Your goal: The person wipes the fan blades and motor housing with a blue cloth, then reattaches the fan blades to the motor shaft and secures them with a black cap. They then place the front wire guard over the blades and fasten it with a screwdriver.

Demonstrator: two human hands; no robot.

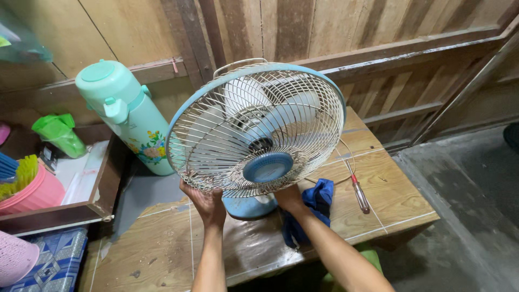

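One head cam, looks down & fwd, close over wooden table [162,249]; table fan [257,130] fills centre, plank wall [335,27] behind.

- The white blades and motor of the round blue-rimmed table fan [257,130] show only in pieces behind its wire grille; its pale blue base is mostly hidden by the grille and wrists
- The right hand [289,198] is partly tucked behind the grille's lower edge; its fingers cannot be seen
- The crumpled dark blue cloth [316,201] is partly covered by the right forearm
- The pink plastic basin [38,193], the pink woven hat [13,258] and the blue patterned mat [54,259] are cut off by the left edge
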